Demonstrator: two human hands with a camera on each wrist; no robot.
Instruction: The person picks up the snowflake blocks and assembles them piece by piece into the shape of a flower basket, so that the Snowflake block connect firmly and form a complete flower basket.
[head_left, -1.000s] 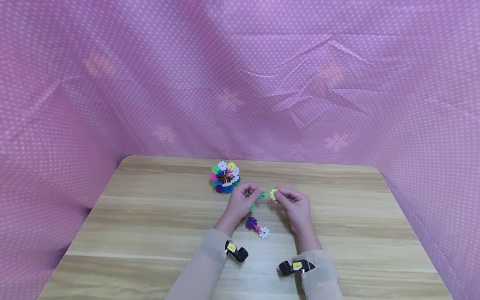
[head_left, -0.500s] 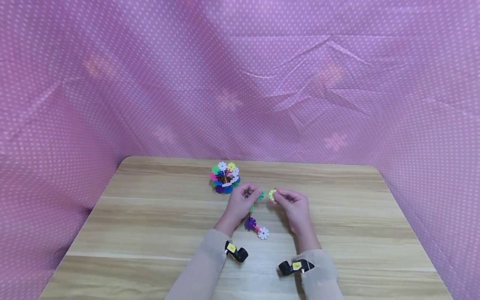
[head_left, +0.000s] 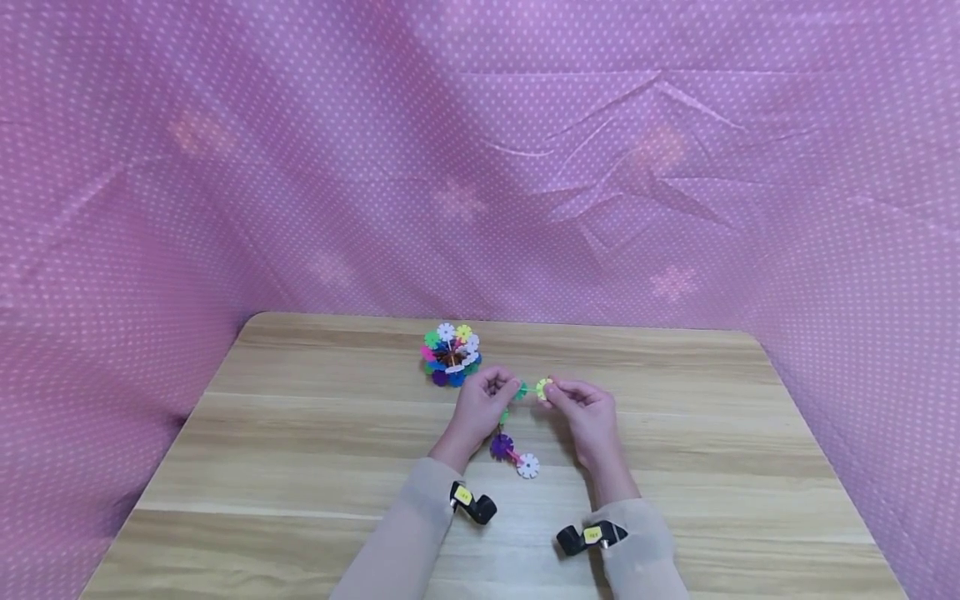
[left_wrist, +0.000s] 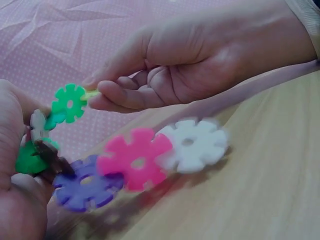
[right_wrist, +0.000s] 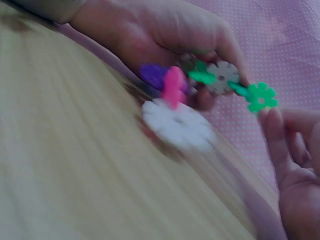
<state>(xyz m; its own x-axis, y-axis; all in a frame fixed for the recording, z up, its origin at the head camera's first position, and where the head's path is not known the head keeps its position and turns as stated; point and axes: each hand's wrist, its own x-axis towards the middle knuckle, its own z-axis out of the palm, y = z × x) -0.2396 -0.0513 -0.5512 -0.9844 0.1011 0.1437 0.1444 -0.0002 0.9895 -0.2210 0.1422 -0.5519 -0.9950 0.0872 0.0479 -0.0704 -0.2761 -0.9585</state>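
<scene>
My left hand [head_left: 478,408] grips the middle of a chain of notched plastic snowflake discs, near a grey disc [right_wrist: 222,77] and green ones. From that hand the chain hangs toward me: a brown disc [left_wrist: 50,157], a purple disc [head_left: 502,447], a pink disc [left_wrist: 137,160] and a white disc [head_left: 528,466] at the end. At the chain's other end sits a bright green disc [left_wrist: 70,103], edge to edge with a yellow disc [head_left: 543,388]. My right hand [head_left: 590,421] pinches that yellow disc between thumb and fingers, which hide most of it in the wrist views.
A round multicoloured cluster of joined snowflake discs [head_left: 455,368] stands on the wooden table [head_left: 300,450], just beyond my left hand. Pink dotted cloth [head_left: 480,208] hangs behind the table and along its sides. Each sleeve carries a black wrist camera [head_left: 483,509].
My right hand has shifted slightly left with the yellow disc, toward my left hand. The left hand stays in place, and the hanging end of the chain sways a little.
</scene>
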